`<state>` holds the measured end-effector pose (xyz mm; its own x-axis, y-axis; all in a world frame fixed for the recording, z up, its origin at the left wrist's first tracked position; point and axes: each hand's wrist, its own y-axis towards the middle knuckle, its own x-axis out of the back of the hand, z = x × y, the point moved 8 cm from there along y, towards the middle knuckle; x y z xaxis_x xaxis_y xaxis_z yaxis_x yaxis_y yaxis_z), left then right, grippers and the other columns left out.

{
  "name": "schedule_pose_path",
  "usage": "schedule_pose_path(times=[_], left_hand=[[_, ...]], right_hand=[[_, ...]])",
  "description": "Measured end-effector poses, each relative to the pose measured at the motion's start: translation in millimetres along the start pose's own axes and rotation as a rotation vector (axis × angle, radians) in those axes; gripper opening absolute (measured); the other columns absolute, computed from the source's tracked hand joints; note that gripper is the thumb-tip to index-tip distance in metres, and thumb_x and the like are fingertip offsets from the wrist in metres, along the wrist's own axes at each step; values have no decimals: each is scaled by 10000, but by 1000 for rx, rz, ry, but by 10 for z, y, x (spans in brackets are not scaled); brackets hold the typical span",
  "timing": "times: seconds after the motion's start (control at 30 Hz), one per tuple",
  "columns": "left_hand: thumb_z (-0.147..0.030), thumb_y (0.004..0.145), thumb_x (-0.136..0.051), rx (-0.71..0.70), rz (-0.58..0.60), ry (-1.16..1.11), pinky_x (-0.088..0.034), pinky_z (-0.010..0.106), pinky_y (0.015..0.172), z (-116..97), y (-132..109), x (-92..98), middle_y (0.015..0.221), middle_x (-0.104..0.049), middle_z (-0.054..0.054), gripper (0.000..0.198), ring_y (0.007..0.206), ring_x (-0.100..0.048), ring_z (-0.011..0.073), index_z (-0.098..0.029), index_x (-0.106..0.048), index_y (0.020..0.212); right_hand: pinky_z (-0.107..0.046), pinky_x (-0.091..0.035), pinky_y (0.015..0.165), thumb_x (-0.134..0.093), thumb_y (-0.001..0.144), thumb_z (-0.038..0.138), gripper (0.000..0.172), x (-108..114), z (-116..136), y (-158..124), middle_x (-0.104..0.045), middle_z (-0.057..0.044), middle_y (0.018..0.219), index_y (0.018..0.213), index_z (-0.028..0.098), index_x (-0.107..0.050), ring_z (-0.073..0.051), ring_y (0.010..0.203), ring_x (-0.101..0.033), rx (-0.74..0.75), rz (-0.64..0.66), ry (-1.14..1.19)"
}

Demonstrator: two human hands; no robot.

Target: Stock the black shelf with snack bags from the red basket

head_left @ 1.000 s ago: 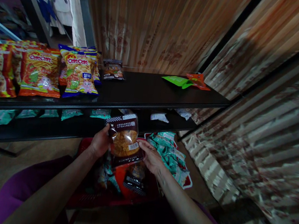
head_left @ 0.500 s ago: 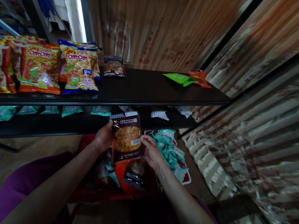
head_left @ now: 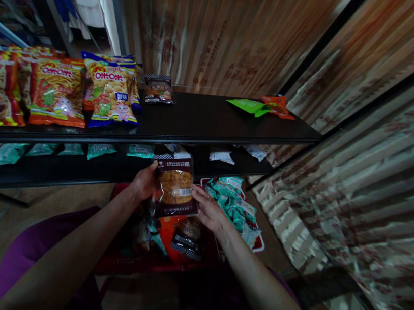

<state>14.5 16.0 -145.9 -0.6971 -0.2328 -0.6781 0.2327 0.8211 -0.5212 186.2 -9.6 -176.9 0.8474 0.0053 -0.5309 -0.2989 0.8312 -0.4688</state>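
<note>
Between my hands is a brown snack bag (head_left: pixel 174 184) with a clear window showing golden pieces and a small white barcode label. My left hand (head_left: pixel 145 181) grips its left edge, thumb on the front. On the opposite edge, my right hand (head_left: pixel 207 208) holds the bag with the fingers at its side. Below it sits a red basket (head_left: pixel 120 260) containing an orange bag (head_left: pixel 168 234), a dark snack bag (head_left: pixel 187 244) and some teal packets. A similar brown bag (head_left: pixel 158 89) stands on the upper shelf.
The black upper shelf (head_left: pixel 204 119) carries several noodle-snack bags (head_left: pixel 59 90) at left and a green bag (head_left: pixel 249 107) at right. Teal packets (head_left: pixel 101 150) lie on the lower shelf. More teal packets (head_left: pixel 231 204) fill a container on the floor. A corrugated sheet wall (head_left: pixel 374 162) stands at right.
The brown bag stays in both hands and has tilted slightly, its top edge a little lower. My right hand has shifted slightly left along its edge. The view has moved a little.
</note>
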Motion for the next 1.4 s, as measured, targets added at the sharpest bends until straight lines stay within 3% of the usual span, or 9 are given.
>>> schedule_pose_path(times=[0.1, 0.23, 0.33, 0.43, 0.67, 1.0, 1.4], left_hand=[[-404, 871, -530, 94, 2, 91, -553, 349, 718, 154, -103, 54, 875, -714, 110, 341, 782, -689, 225, -125, -628, 1041], [-183, 841, -573, 71, 45, 173, -556, 335, 761, 389, -285, 118, 928, -721, 89, 166, 810, -701, 203, -143, -628, 992], [-49, 778, -600, 56, 70, 197, -540, 370, 849, 565, -381, 147, 999, -717, 112, 258, 869, -707, 223, -134, -612, 1021], [-41, 760, -615, 48, 68, 186, -525, 389, 892, 654, -415, 183, 1012, -715, 145, 281, 910, -703, 249, -111, -604, 1032], [-18, 752, -598, 59, 47, 205, -511, 413, 920, 686, -415, 219, 988, -719, 175, 313, 929, -699, 272, -80, -598, 1059], [2, 712, -625, 9, 14, 238, -545, 368, 851, 698, -389, 268, 880, -736, 126, 305, 798, -717, 225, -92, -617, 1002], [-31, 688, -679, -4, 11, 232, -545, 353, 848, 684, -421, 229, 922, -735, 103, 320, 862, -710, 231, -129, -636, 989]], right_hand=[[-280, -554, 621, -803, 634, 227, 374, 68, 13, 28, -734, 6, 866, 974, 233, -649, -155, 717, -677, 6, -47, 16], [-271, -539, 559, -830, 588, 249, 373, 135, 72, 60, -700, 41, 742, 894, 235, -618, -139, 621, -640, 68, -94, 41], [-262, -515, 510, -841, 562, 265, 374, 142, 81, 54, -679, 46, 713, 851, 234, -605, -137, 593, -616, 83, -111, 37], [-278, -519, 534, -832, 574, 257, 356, 144, 70, 34, -665, 50, 690, 851, 239, -609, -137, 587, -607, 81, -130, 23], [-284, -519, 538, -826, 573, 261, 361, 157, 50, 39, -681, 36, 736, 853, 237, -600, -153, 635, -623, 71, -131, 28], [-306, -538, 612, -830, 556, 187, 386, 155, 36, 34, -687, 35, 745, 873, 223, -612, -150, 666, -645, 60, -135, 74], [-278, -541, 648, -826, 568, 184, 350, 104, 80, 10, -712, 25, 770, 852, 230, -627, -146, 684, -666, 73, -93, 77]])
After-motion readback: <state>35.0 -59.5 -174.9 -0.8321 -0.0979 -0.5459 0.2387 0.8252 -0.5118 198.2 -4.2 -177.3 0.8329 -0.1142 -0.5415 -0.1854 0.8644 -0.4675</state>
